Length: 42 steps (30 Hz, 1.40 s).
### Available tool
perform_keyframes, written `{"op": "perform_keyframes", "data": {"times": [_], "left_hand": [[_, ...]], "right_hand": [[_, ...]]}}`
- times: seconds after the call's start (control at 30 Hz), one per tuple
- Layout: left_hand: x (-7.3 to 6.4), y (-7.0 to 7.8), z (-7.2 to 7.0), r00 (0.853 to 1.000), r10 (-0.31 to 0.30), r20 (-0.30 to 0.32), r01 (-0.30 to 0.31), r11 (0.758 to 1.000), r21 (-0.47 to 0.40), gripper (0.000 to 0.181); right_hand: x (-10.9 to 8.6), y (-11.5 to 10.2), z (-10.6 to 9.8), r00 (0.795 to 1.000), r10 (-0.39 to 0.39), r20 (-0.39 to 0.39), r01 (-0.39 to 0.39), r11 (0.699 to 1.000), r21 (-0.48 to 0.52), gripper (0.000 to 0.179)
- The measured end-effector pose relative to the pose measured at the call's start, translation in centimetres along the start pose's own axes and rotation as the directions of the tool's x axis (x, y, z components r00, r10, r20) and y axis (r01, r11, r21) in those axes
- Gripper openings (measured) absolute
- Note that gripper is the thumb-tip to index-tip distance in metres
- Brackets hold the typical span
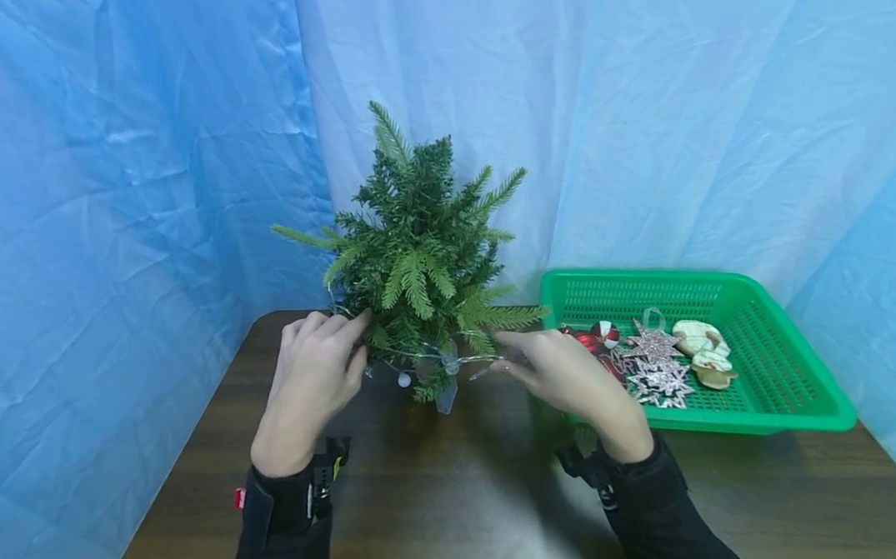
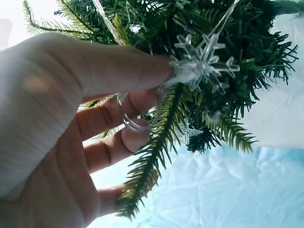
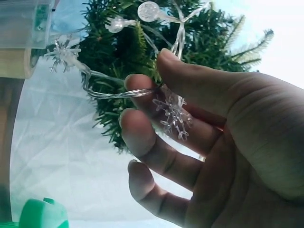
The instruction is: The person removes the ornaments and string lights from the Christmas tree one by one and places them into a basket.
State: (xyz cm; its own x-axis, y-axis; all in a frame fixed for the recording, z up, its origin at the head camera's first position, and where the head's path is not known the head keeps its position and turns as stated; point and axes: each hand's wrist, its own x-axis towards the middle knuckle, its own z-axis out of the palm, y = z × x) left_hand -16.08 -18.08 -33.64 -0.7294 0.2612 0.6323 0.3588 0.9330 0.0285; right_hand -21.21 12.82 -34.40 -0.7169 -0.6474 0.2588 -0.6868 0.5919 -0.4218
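Note:
A small artificial Christmas tree (image 1: 416, 231) stands upright at the back of the table, with a clear string of lights (image 1: 421, 352) across its lower branches. At the tree's lower left my left hand (image 1: 309, 365) pinches the string; in the left wrist view its thumb lies at the base of a clear snowflake light (image 2: 202, 64), and a wire loop hangs by the fingers. On the lower right, my right hand (image 1: 565, 370) pinches the wire (image 3: 121, 94) between thumb and forefinger. Another snowflake light (image 3: 173, 114) dangles before that hand's fingers, and a round bulb (image 3: 148, 11) shows above.
To the right sits a green basket (image 1: 792, 419) holding red ornaments (image 1: 588, 342), glittery pink stars (image 1: 655, 345) and a cream-and-brown ornament (image 1: 702, 348). A clear plastic box (image 1: 446, 395) hangs below the tree's front branches. Blue cloth (image 1: 674, 119) backs the brown table (image 1: 442, 496).

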Motion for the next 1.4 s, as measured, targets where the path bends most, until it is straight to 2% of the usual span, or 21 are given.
{"op": "perform_keyframes", "data": {"times": [0.23,0.4,0.53,0.87,1.13,1.4], "left_hand": [[-0.02,0.3,-0.06,0.994,-0.083,0.077,0.083,0.997,0.006,0.037],[-0.1,0.3,-0.13,0.992,-0.099,0.084,0.1,0.995,-0.012,0.028],[-0.1,0.2,-0.12,0.995,-0.08,0.053,0.082,0.996,-0.025,0.024],[-0.04,0.07,0.0,0.998,-0.037,-0.049,0.034,0.998,-0.058,0.013],[0.0,0.07,-0.07,0.996,-0.027,-0.086,0.019,0.995,-0.094,0.008],[0.08,0.02,-0.12,0.991,-0.015,-0.13,0.0,0.994,-0.113,0.008]], "right_hand": [[0.06,0.06,0.3,1.0,-0.008,-0.009,0.008,1.0,0.024,0.027],[0.19,0.08,0.33,1.0,0.0,-0.012,0.001,0.999,0.035,0.025],[0.31,0.11,0.44,1.0,0.005,-0.007,-0.005,0.999,0.046,0.028],[0.45,0.17,0.54,1.0,-0.023,-0.021,0.023,1.0,0.017,0.016],[0.28,0.02,0.36,0.998,-0.041,-0.057,0.041,0.999,0.005,0.015],[0.09,0.02,0.07,0.996,-0.06,-0.068,0.064,0.997,0.048,0.014]]}}
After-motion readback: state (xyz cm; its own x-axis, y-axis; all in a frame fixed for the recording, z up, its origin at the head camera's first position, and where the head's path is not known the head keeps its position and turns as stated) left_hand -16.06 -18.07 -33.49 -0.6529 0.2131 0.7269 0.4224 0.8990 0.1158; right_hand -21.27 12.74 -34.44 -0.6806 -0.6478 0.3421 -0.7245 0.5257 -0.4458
